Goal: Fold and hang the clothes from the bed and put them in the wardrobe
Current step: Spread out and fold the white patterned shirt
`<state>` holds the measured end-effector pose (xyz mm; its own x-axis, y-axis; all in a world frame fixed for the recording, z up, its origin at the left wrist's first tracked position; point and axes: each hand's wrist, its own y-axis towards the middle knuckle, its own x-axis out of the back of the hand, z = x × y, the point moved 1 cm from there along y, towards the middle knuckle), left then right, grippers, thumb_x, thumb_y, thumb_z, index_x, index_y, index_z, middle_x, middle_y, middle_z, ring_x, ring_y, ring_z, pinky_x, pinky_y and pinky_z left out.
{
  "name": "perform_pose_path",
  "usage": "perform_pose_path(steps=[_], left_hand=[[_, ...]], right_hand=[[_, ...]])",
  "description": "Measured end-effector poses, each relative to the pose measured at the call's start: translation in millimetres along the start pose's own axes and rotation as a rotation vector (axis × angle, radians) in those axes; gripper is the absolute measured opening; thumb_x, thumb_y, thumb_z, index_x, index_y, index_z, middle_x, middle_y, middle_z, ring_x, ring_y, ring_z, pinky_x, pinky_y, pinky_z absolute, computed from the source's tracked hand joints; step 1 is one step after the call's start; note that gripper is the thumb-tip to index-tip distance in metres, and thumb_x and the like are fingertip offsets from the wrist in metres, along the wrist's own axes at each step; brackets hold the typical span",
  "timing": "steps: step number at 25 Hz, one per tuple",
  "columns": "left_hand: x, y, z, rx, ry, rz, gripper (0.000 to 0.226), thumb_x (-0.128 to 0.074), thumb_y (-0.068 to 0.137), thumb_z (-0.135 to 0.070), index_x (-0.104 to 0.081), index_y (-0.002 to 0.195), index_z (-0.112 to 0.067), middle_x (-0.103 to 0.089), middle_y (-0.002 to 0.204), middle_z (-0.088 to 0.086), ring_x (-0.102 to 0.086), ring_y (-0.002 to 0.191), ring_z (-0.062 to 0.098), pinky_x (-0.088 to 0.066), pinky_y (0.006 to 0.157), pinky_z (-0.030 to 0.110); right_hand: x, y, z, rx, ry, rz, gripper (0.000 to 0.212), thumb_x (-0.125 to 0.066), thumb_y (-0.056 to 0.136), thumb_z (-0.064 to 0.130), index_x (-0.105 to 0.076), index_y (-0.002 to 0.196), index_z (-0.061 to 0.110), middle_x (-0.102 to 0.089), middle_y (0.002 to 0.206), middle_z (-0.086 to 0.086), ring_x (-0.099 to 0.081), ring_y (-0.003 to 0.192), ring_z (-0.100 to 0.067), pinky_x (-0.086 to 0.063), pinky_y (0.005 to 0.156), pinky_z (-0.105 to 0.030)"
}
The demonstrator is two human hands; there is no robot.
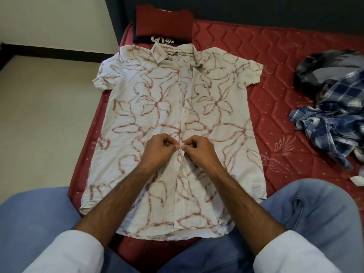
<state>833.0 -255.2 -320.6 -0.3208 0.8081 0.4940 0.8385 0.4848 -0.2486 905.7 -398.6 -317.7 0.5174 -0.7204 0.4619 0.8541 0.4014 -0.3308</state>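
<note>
Head view, looking down: a white short-sleeved shirt (173, 134) with a reddish flower print is lying flat, front up, on a red quilted bed (275, 107). Its long axis is running straight away from the person, collar toward the far edge of the bed, hem at the near edge between the person's knees in blue jeans (307, 219).

Both hands are meeting on the shirt's centre placket, a little below its middle. The left hand (160, 148) is pinching the left edge of the placket, fingers curled, and the right hand (199, 149) is pinching the right edge, fingertips almost touching. They appear to be working a button closed, though the button itself is too small to make out. Both hands are equally near the seam.

The shirt's left side and sleeve are overhanging the bed's left edge, so there is little bed surface there for folding inward. To the right of the shirt, open bed is showing before a crumpled heap of blue checked clothes (331, 119) near the right edge. Just beyond the collar, at the far left corner, a folded maroon garment (163, 22) is resting on a dark one (161, 40). The placket below the hands, toward the hem, looks unfastened, so the hands will probably be moving toward the person next.
</note>
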Motion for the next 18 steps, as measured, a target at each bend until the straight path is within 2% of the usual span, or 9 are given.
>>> perform_pose_path(steps=[3, 6, 9, 13, 18], left_hand=[[-0.4, -0.7, -1.9, 0.024, -0.006, 0.004, 0.003, -0.078, 0.086, -0.024, -0.076, 0.087, -0.023, -0.073, 0.077, -0.006, -0.063, 0.067, 0.001, -0.043, 0.060, 0.016], [-0.6, -0.2, -4.0, 0.049, 0.006, -0.014, 0.001, -0.076, 0.087, -0.023, -0.075, 0.087, -0.023, -0.073, 0.075, -0.005, -0.064, 0.064, 0.004, -0.042, 0.058, 0.017], [0.8, 0.2, -4.0, 0.069, -0.018, -0.015, 0.003, -0.075, 0.089, -0.022, -0.074, 0.087, -0.022, -0.073, 0.071, -0.003, -0.062, 0.051, 0.004, -0.044, 0.049, 0.020], [2.7, -0.4, -6.4, 0.073, -0.032, -0.003, 0.003, -0.073, 0.091, -0.020, -0.074, 0.088, -0.019, -0.068, 0.062, -0.004, -0.060, 0.046, 0.006, -0.042, 0.043, 0.020], [2.7, -4.3, -8.0, 0.087, -0.076, -0.017, 0.003, -0.074, 0.091, -0.018, -0.076, 0.089, -0.016, -0.070, 0.064, -0.003, -0.062, 0.048, 0.015, -0.046, 0.042, 0.022]], right_hand=[[-1.4, -1.7, -0.7, 0.007, 0.000, -0.020, 0.003, -0.073, 0.089, 0.022, -0.074, 0.090, 0.019, -0.072, 0.080, 0.006, -0.070, 0.079, -0.011, -0.056, 0.072, -0.027], [-1.5, -2.0, -3.7, 0.009, 0.026, -0.022, 0.004, -0.074, 0.089, 0.021, -0.075, 0.092, 0.018, -0.071, 0.078, 0.006, -0.066, 0.071, -0.004, -0.051, 0.065, -0.021], [-2.8, -4.5, -6.3, 0.031, 0.047, -0.044, 0.006, -0.075, 0.088, 0.020, -0.076, 0.094, 0.018, -0.073, 0.079, 0.007, -0.067, 0.072, -0.002, -0.049, 0.065, -0.015], [-6.9, -9.5, -7.6, 0.058, 0.090, -0.056, 0.008, -0.073, 0.090, 0.021, -0.078, 0.096, 0.019, -0.076, 0.084, 0.008, -0.071, 0.080, -0.003, -0.055, 0.074, -0.018], [-0.4, -6.5, -7.0, 0.064, 0.106, -0.003, 0.017, -0.064, 0.092, 0.019, -0.079, 0.086, 0.023, -0.077, 0.082, 0.011, -0.071, 0.081, -0.003, -0.059, 0.084, -0.031]])
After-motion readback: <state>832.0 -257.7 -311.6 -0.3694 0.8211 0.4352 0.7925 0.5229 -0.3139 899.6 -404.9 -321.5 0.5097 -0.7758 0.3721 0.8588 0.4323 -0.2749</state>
